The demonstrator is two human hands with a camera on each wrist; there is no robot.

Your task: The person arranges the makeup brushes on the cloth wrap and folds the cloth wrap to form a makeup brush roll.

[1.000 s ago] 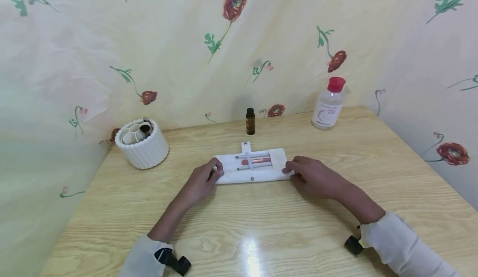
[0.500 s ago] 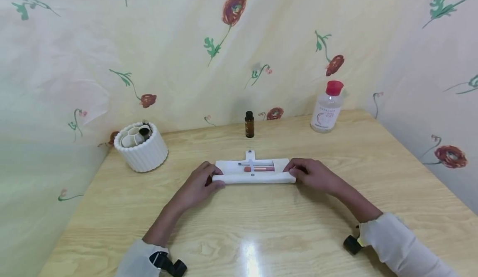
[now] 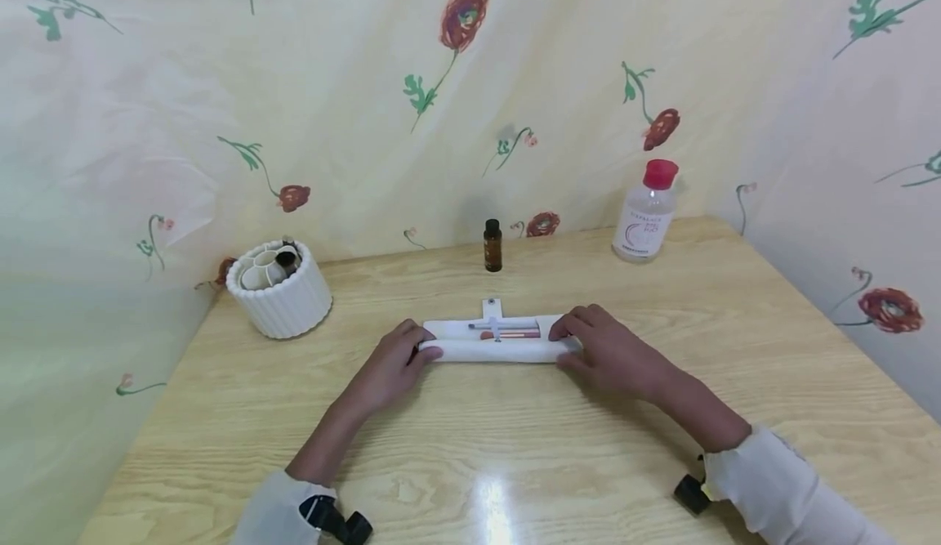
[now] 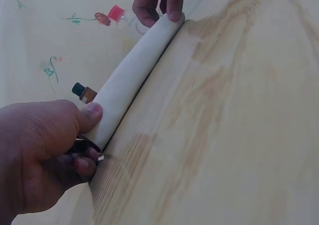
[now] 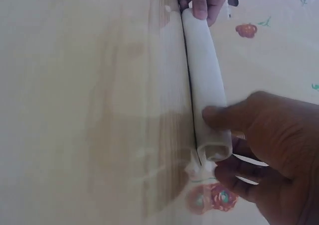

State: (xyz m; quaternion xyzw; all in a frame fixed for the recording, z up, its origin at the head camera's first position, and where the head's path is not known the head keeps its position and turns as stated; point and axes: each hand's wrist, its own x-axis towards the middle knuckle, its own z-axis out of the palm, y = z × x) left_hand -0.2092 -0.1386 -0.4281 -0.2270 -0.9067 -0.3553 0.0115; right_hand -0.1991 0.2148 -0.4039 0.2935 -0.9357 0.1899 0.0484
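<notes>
A white fabric makeup brush roll [image 3: 492, 352] lies across the middle of the table, its near edge folded up into a tube. Behind that tube, a pinkish makeup brush [image 3: 518, 335] and a thin, pale-handled tool [image 3: 507, 326] show under a narrow band. A snap tab [image 3: 492, 308] sticks out from the far edge. My left hand [image 3: 393, 365] grips the left end of the tube, thumb on the near side. At the right end my right hand [image 3: 613, 355] holds it, thumb in front and fingers over the top. The right wrist view shows the tube's hollow end [image 5: 217, 151] beside the fingers.
A ribbed white brush holder [image 3: 285, 300] stands at the back left. Behind the roll is a small brown bottle [image 3: 493, 247] with a black cap. A clear bottle [image 3: 644, 222] with a red cap stands back right, near the flower-patterned backdrop [image 3: 353, 79].
The near edge of the brush roll has been turned up and away, covering the nearest slim tool and the front snap. My right thumb has shifted to the tube's near side.
</notes>
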